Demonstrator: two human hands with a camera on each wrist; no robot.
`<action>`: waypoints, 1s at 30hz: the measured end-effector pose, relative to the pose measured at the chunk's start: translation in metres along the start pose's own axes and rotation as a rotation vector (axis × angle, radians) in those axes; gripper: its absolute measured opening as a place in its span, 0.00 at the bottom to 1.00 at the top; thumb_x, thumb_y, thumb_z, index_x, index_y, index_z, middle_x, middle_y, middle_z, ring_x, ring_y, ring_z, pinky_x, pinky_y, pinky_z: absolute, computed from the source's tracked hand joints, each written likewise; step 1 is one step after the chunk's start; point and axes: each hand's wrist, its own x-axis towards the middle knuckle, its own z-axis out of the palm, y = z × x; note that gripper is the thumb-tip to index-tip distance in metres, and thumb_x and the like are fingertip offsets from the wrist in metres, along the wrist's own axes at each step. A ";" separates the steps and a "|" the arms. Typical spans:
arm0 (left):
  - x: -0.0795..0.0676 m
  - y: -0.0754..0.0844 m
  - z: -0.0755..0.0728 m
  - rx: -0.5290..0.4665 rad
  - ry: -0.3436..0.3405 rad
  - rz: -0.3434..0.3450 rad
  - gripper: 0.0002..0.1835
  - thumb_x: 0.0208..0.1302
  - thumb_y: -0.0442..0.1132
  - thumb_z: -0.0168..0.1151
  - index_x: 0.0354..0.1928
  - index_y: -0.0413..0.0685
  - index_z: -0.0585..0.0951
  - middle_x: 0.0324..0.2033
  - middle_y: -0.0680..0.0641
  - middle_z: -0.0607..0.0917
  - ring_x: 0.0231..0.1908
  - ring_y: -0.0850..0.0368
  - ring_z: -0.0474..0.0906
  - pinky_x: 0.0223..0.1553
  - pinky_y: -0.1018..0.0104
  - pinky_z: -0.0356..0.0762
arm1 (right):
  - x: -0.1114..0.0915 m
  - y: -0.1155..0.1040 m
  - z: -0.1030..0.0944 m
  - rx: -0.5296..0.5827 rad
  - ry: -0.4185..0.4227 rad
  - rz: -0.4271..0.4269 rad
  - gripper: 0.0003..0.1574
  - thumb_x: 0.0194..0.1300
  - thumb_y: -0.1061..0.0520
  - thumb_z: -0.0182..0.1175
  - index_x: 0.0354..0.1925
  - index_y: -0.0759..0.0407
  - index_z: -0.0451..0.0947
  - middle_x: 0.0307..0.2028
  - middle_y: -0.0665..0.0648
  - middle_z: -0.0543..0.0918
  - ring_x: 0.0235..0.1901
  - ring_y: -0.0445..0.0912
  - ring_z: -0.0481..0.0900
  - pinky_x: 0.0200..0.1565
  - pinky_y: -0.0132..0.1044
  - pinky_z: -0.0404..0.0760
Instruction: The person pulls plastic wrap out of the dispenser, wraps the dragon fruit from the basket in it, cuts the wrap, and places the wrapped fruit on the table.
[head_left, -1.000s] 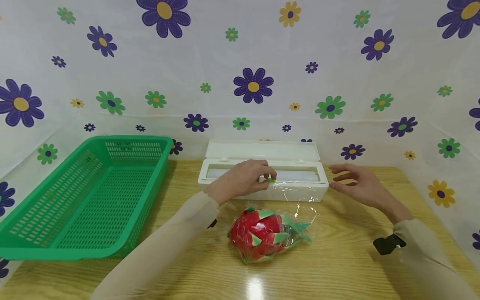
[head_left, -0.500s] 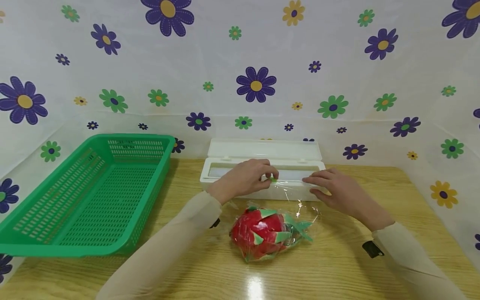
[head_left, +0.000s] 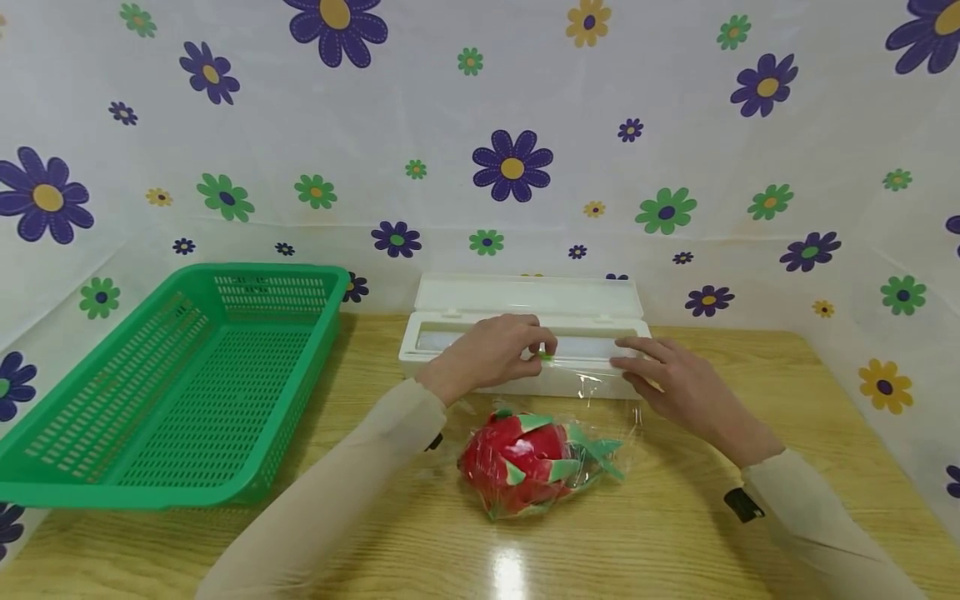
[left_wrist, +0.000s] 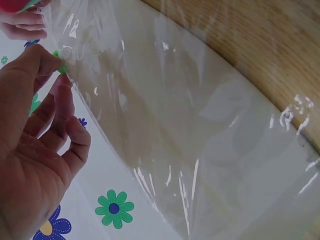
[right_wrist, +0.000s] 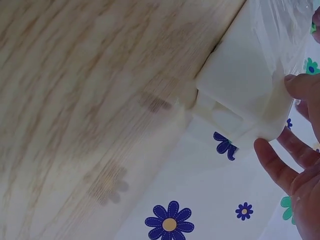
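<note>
Pinching the green slider (head_left: 547,357) with your left hand (head_left: 491,353) | your right hand (head_left: 684,390), fingers spread, touches the plastic-wrap dispenser (head_left: 564,385) at its three o'clock end | film-covered dragon fruit (head_left: 517,458) at its six | head view alone shows the wrap roll (head_left: 585,347) inside, green plastic basket (head_left: 150,497) at nine | left wrist view shows creased clear film (left_wrist: 195,120) close up
</note>
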 end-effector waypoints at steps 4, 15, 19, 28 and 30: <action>0.001 0.001 0.001 0.004 -0.005 0.003 0.10 0.71 0.40 0.63 0.51 0.56 0.85 0.43 0.52 0.86 0.42 0.59 0.80 0.48 0.67 0.82 | 0.000 0.001 0.001 0.013 -0.016 -0.010 0.23 0.55 0.70 0.73 0.50 0.60 0.86 0.55 0.59 0.87 0.47 0.55 0.86 0.45 0.50 0.87; 0.002 -0.001 0.003 0.024 0.008 0.005 0.08 0.70 0.42 0.65 0.48 0.56 0.85 0.43 0.52 0.86 0.42 0.59 0.80 0.50 0.66 0.82 | 0.000 0.003 0.001 0.045 -0.020 -0.017 0.22 0.56 0.71 0.72 0.49 0.61 0.86 0.49 0.57 0.90 0.48 0.55 0.86 0.47 0.51 0.87; 0.001 -0.001 0.003 0.026 0.003 0.000 0.08 0.70 0.42 0.65 0.48 0.56 0.85 0.43 0.52 0.85 0.41 0.59 0.80 0.49 0.67 0.82 | 0.000 0.002 0.000 0.045 -0.035 -0.001 0.21 0.57 0.71 0.72 0.50 0.60 0.86 0.50 0.57 0.90 0.49 0.55 0.87 0.48 0.51 0.87; -0.003 -0.005 0.004 0.039 0.027 -0.001 0.07 0.69 0.41 0.64 0.46 0.56 0.85 0.40 0.53 0.85 0.38 0.59 0.78 0.46 0.67 0.81 | 0.001 0.000 -0.002 0.038 -0.055 0.015 0.20 0.58 0.70 0.71 0.50 0.60 0.86 0.50 0.58 0.90 0.50 0.55 0.87 0.48 0.51 0.87; -0.004 -0.006 0.005 0.039 0.036 0.004 0.06 0.69 0.41 0.64 0.46 0.56 0.84 0.40 0.53 0.84 0.38 0.59 0.77 0.45 0.67 0.81 | 0.001 0.000 -0.002 0.037 -0.052 0.014 0.20 0.57 0.70 0.72 0.49 0.60 0.86 0.50 0.58 0.90 0.49 0.55 0.87 0.48 0.51 0.87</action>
